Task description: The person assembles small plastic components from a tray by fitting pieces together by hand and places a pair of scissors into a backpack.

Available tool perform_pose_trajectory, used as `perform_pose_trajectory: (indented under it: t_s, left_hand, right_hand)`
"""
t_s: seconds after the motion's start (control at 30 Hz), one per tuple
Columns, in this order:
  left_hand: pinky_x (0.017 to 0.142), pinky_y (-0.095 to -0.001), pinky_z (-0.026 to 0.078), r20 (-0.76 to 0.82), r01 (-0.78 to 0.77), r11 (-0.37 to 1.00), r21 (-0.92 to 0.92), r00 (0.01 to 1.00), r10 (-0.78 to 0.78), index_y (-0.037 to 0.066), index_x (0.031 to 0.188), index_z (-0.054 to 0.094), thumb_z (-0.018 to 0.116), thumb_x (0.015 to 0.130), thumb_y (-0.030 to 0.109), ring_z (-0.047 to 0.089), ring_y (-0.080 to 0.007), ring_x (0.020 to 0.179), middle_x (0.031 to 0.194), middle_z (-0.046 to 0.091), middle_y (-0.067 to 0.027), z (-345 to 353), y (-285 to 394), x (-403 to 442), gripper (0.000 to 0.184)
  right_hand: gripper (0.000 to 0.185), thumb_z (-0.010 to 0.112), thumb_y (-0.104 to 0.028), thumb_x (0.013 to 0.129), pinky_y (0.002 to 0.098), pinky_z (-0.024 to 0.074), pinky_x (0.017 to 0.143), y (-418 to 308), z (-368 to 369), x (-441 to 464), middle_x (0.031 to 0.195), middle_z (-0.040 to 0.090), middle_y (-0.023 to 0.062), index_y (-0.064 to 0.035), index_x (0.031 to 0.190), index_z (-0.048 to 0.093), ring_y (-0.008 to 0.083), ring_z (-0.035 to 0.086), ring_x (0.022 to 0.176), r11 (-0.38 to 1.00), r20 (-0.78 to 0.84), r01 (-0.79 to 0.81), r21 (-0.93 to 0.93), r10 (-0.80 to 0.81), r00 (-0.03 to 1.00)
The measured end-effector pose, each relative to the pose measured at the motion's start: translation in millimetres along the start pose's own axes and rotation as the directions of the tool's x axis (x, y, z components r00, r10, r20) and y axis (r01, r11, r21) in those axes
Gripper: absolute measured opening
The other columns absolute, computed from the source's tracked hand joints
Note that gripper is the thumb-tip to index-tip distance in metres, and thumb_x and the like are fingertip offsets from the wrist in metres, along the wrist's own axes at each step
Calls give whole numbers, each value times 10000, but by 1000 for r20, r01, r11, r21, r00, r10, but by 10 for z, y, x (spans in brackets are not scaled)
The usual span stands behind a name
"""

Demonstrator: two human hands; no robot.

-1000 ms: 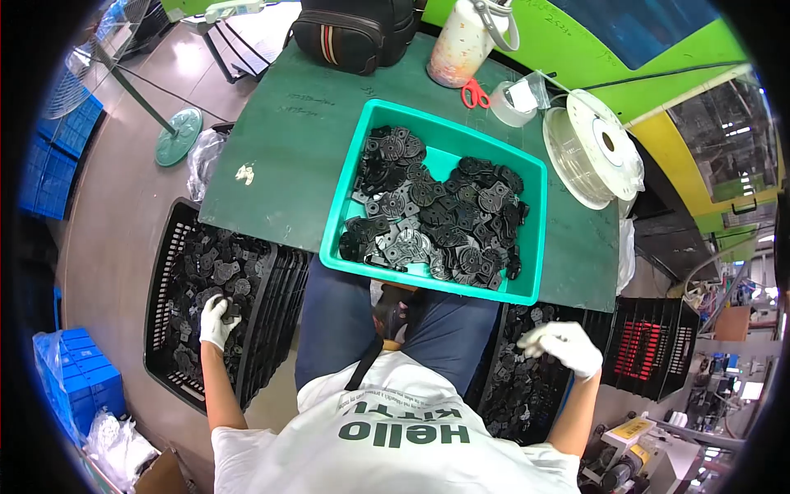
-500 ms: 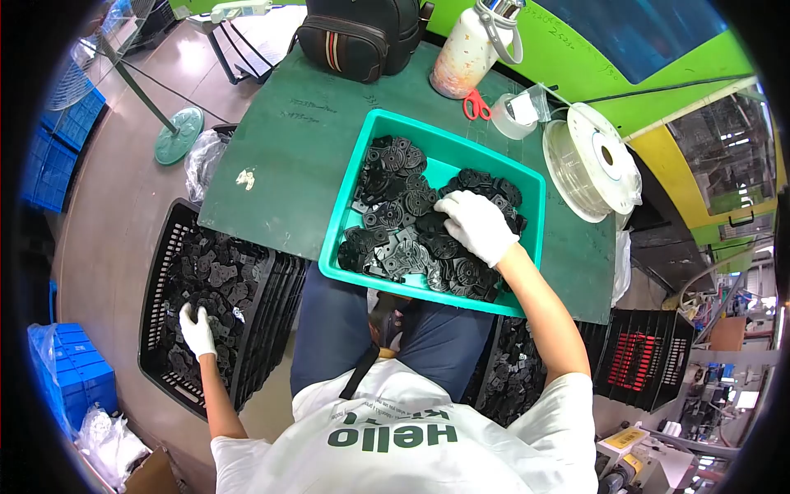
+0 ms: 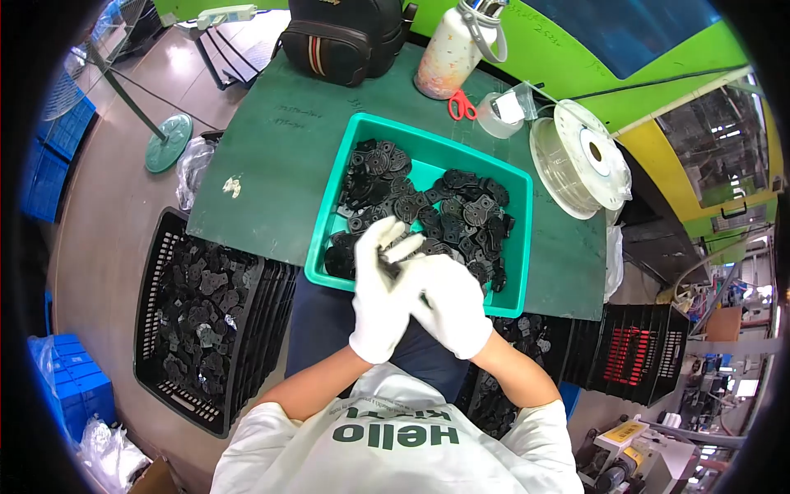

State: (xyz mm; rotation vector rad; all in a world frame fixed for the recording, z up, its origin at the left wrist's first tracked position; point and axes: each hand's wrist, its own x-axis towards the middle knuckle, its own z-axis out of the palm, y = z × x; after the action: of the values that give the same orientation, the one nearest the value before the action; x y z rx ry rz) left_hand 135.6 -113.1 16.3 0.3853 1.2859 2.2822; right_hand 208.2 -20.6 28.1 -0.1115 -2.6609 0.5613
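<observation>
My left hand (image 3: 381, 296) and my right hand (image 3: 451, 303), both in white gloves, meet over the near edge of the teal tray (image 3: 520, 239). A small black plastic part (image 3: 395, 267) shows between them, mostly covered by the gloves. My left fingers point up and curl round it. The right fingers are bent in against the left hand, their tips hidden. Many flat black plastic parts (image 3: 477, 212) with round holes lie heaped in the tray, with teal floor showing between the heaps.
The tray rests on a green table (image 3: 263, 181). A backpack (image 3: 329, 45), bottle (image 3: 453, 53), red scissors (image 3: 462, 105), tape roll (image 3: 499, 115) and large spool (image 3: 568, 165) stand behind. Left and below, a black crate (image 3: 222, 416) holds similar parts. Another crate (image 3: 658, 354) stands right.
My left hand has come from the black crate at the left to the tray's near edge. My right hand has drawn back from the heap towards me, meeting the left.
</observation>
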Motion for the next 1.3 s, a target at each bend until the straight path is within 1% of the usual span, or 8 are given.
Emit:
perform_pose_trajectory:
  t_s: [0.07, 0.2, 0.47, 0.67, 0.7, 0.77, 0.87, 1.3]
  left_hand:
    - [848, -346, 498, -151, 67, 975, -213, 983, -100, 45, 1273, 344, 474, 881, -29, 551, -211, 1009, 1154, 449, -144, -17, 64, 86, 420]
    - [767, -343, 528, -179, 88, 934, -347, 971, -158, 50, 1228, 375, 452, 927, 51, 586, -210, 895, 1072, 498, -143, -245, 128, 220, 311]
    - [735, -361, 490, -149, 75, 875, -478, 975, -165, 31, 1230, 393, 470, 947, 154, 547, -236, 865, 1052, 507, -162, -388, 33, 303, 317]
    - [721, -362, 492, -98, 132, 862, -489, 974, -205, 28, 1232, 405, 458, 957, 215, 559, -256, 871, 1063, 518, -174, -442, -19, 342, 337]
    - [721, -362, 492, -103, 129, 862, -491, 974, -204, 28, 1232, 405, 458, 957, 215, 559, -256, 871, 1063, 518, -174, -448, -24, 339, 337]
    - [723, -368, 493, -66, 153, 846, -511, 974, -216, 24, 1229, 410, 454, 958, 231, 565, -263, 880, 1074, 520, -178, -464, -29, 340, 344]
    - [738, -384, 501, -57, 146, 842, -520, 977, -205, 24, 1224, 415, 458, 956, 236, 573, -276, 892, 1082, 523, -183, -478, -58, 347, 344]
    - [718, -376, 503, -30, 164, 837, -523, 977, -210, 36, 1212, 436, 457, 951, 350, 565, -271, 904, 1094, 527, -183, -505, -74, 356, 409]
  right_hand:
    - [179, 649, -144, 756, 367, 479, 724, 95, -133, 148, 902, 610, 95, -80, 918, 610, 283, 588, 831, 961, 69, 15, 276, -35, 997]
    - [160, 613, -119, 788, 380, 470, 768, 972, -132, 355, 944, 611, 112, -72, 940, 602, 293, 583, 866, 984, -130, -135, -119, 119, 984]
    - [303, 665, -221, 735, 394, 455, 740, 1632, 92, 560, 882, 564, 99, -80, 993, 592, 285, 548, 876, 823, 105, -140, -551, 235, 966]
    - [169, 653, -168, 776, 357, 473, 719, 1498, 69, 518, 851, 611, 115, -68, 912, 637, 237, 597, 800, 903, 40, -212, -372, 244, 969]
    - [183, 643, -140, 794, 325, 476, 726, 1431, 29, 511, 909, 627, 111, -48, 952, 633, 202, 606, 814, 903, 63, -421, -88, 427, 902]
    - [295, 616, -85, 832, 254, 475, 747, 1423, 33, 466, 1043, 637, 104, 23, 1104, 583, 124, 602, 844, 646, 251, -612, 457, 566, 785]
    - [377, 615, -94, 830, 266, 476, 756, 1267, -9, 403, 1021, 628, 86, 59, 1165, 532, 131, 590, 845, 437, 368, -645, 627, 563, 740]
    - [303, 560, -204, 878, 242, 418, 622, 739, -880, -451, 802, 594, 60, 31, 1068, 585, 101, 508, 660, 453, 248, -654, 606, 673, 696]
